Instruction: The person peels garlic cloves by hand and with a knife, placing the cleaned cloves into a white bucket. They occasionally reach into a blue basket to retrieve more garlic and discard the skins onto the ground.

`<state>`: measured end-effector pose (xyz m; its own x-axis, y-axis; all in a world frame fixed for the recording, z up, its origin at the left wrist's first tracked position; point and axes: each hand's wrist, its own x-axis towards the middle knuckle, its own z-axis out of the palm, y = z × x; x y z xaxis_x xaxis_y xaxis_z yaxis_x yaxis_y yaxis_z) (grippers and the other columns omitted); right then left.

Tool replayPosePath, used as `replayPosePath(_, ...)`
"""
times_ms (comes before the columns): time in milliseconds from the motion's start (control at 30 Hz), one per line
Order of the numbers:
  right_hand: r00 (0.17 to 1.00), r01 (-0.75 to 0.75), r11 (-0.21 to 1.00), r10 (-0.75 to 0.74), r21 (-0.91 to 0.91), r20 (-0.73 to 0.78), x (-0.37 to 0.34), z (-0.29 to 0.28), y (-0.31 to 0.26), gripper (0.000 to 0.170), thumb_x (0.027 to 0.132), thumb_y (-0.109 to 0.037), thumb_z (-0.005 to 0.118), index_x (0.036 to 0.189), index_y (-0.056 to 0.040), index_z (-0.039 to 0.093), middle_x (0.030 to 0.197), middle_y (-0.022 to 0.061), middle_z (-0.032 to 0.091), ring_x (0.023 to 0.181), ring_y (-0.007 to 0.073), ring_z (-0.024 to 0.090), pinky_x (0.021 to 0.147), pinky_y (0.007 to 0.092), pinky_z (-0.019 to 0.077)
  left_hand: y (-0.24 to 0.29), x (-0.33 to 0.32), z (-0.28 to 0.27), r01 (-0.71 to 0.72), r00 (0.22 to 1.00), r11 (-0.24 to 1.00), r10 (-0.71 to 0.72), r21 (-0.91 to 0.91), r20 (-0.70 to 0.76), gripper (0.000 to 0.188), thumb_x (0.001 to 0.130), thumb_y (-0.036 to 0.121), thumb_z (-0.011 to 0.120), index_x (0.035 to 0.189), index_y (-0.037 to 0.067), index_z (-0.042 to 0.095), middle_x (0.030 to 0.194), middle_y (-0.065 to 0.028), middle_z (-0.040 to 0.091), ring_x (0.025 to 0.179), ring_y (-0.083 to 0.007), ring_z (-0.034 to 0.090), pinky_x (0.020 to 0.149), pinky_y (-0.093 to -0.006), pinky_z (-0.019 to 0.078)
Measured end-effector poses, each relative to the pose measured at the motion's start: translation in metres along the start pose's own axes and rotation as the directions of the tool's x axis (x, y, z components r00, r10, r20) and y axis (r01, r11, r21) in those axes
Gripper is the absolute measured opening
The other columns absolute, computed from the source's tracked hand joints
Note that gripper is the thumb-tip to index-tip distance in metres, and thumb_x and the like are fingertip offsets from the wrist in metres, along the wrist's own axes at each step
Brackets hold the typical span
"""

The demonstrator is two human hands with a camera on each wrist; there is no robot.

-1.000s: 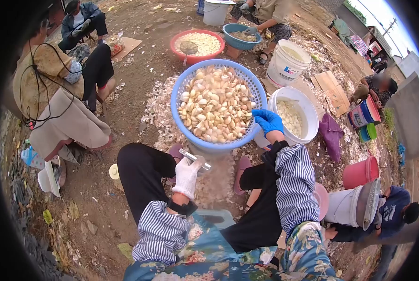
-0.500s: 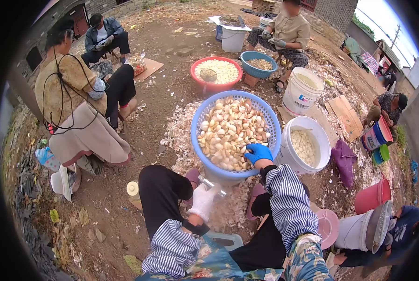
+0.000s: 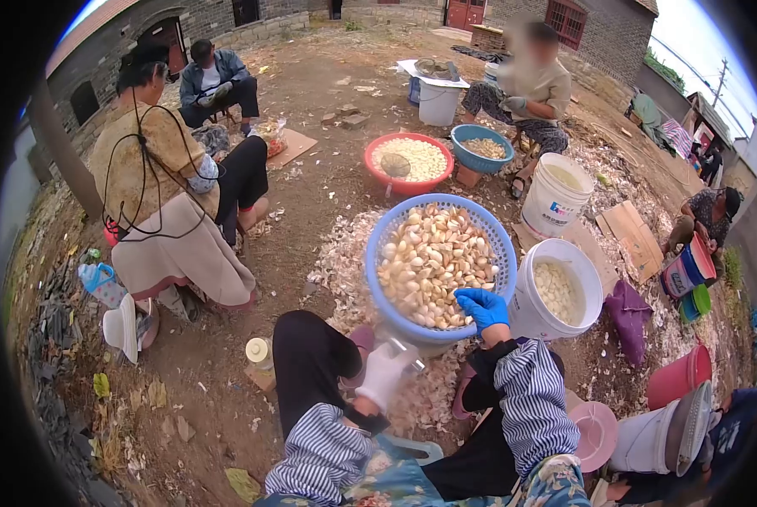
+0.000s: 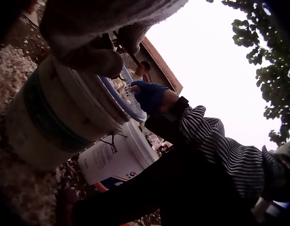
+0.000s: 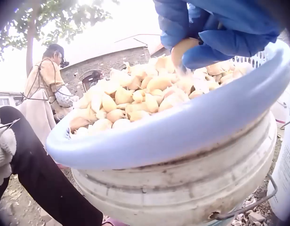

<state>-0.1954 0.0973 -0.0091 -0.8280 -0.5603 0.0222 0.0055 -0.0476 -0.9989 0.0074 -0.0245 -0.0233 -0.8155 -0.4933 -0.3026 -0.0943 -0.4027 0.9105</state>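
Observation:
A blue colander (image 3: 372,269) heaped with unpeeled garlic cloves (image 3: 433,262) sits on a white bucket (image 5: 173,197) in front of me. My right hand (image 3: 482,311), in a blue glove, is over the colander's near right side. Its thumb and fingers pinch a garlic clove (image 5: 183,51), seen in the right wrist view close above the heap. Lower left, before my knee, my left hand (image 3: 384,373) in a white glove grips a small silvery metal tool (image 3: 417,366); its full shape is hidden by the fingers.
Right of the colander stands a white bucket (image 3: 526,308) of peeled cloves. Beyond are a red basin (image 3: 410,188) of peeled garlic, a blue basin (image 3: 459,144) and another white bucket (image 3: 552,207). Garlic skins cover the ground. Several people sit around; one (image 3: 150,152) is at left.
My right hand has moved from the colander's right rim into the garlic, then risen slightly with a clove. The left hand keeps hold of the metal tool. The head view has tilted up.

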Motion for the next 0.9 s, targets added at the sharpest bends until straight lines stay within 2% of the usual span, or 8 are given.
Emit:
replayPosePath(100,0.980,-0.150,0.989,0.150,-0.007,0.130,-0.047,0.019,0.007,0.018,0.085,-0.007,0.066,0.100,0.0021,0.069,0.088,0.0059,0.070,0.080,0.0111,0.063,0.076,0.0246,0.0498,-0.008,0.000,0.002,-0.039,0.993,0.986,0.019,0.163,0.120,0.019,0.083,0.016,0.065,0.090,-0.001,0.064,0.076,-0.0052,0.065,0.067,-0.0116,0.060,0.062,-0.0267,0.0480)
replayPosePath(167,0.974,-0.111,0.992,0.122,-0.065,0.193,-0.078,0.032,0.033,0.018,0.086,-0.009,0.066,0.100,0.0017,0.069,0.087,0.0050,0.070,0.078,0.0111,0.062,0.075,0.0257,0.0499,-0.003,-0.004,0.006,-0.111,0.986,0.931,0.060,0.348,0.154,0.020,0.081,0.018,0.064,0.090,0.000,0.065,0.077,-0.0078,0.066,0.068,-0.0150,0.062,0.064,-0.0290,0.0487)
replayPosePath(300,0.981,-0.075,0.932,0.134,-0.355,0.143,-0.105,0.043,0.024,0.018,0.086,-0.012,0.066,0.100,-0.0007,0.070,0.089,0.0067,0.070,0.079,0.0127,0.063,0.074,0.0279,0.0504,-0.001,-0.012,0.007,-0.172,0.983,0.797,0.103,0.579,0.152,0.024,0.078,0.023,0.062,0.091,0.003,0.066,0.078,-0.0133,0.068,0.071,-0.0242,0.066,0.068,-0.0348,0.0500)
replayPosePath(400,0.973,0.089,0.825,0.047,-0.558,0.224,-0.115,0.039,0.020,0.020,0.085,-0.014,0.067,0.102,-0.0033,0.070,0.088,0.0071,0.070,0.080,0.0143,0.063,0.075,0.0293,0.0500,-0.012,-0.012,0.005,-0.150,0.986,0.711,0.054,0.687,0.160,0.024,0.077,0.026,0.061,0.089,0.005,0.067,0.078,-0.0152,0.068,0.074,-0.0293,0.066,0.070,-0.0386,0.0500)
replayPosePath(567,0.944,0.032,0.872,0.134,-0.489,0.301,-0.125,0.018,0.052,0.024,0.084,-0.012,0.069,0.106,-0.0027,0.068,0.092,0.0062,0.069,0.081,0.0127,0.062,0.076,0.0273,0.0493,-0.013,-0.020,0.000,-0.193,0.973,0.693,0.042,0.695,0.229,0.023,0.077,0.024,0.063,0.084,0.003,0.067,0.073,-0.0126,0.067,0.069,-0.0245,0.066,0.066,-0.0362,0.0500)
replayPosePath(633,0.934,-0.105,0.926,0.218,-0.362,0.284,-0.133,0.018,0.055,0.024,0.084,-0.011,0.070,0.106,-0.0010,0.068,0.092,0.0061,0.069,0.080,0.0123,0.062,0.076,0.0268,0.0496,-0.012,-0.023,-0.001,-0.163,0.964,0.742,-0.019,0.650,0.264,0.024,0.076,0.022,0.067,0.086,0.000,0.067,0.073,-0.0103,0.068,0.066,-0.0170,0.065,0.062,-0.0311,0.0497)
replayPosePath(767,0.926,-0.280,0.956,0.293,-0.088,0.237,-0.153,0.021,0.054,0.025,0.082,-0.009,0.071,0.104,0.0022,0.067,0.092,0.0063,0.069,0.077,0.0126,0.062,0.074,0.0265,0.0503,0.006,-0.042,0.003,-0.149,0.951,0.804,-0.044,0.576,0.306,0.019,0.078,0.016,0.067,0.084,-0.002,0.066,0.069,-0.0077,0.066,0.062,-0.0125,0.061,0.059,-0.0286,0.0491)
replayPosePath(900,0.965,-0.192,0.981,0.191,-0.008,0.178,-0.173,0.027,0.047,0.025,0.082,-0.008,0.071,0.103,0.0040,0.067,0.087,0.0060,0.069,0.075,0.0121,0.062,0.069,0.0250,0.0493,0.000,-0.055,0.006,-0.061,0.957,0.895,-0.074,0.443,0.281,0.015,0.079,0.012,0.067,0.083,-0.002,0.065,0.071,-0.0073,0.066,0.063,-0.0132,0.061,0.058,-0.0270,0.0487)
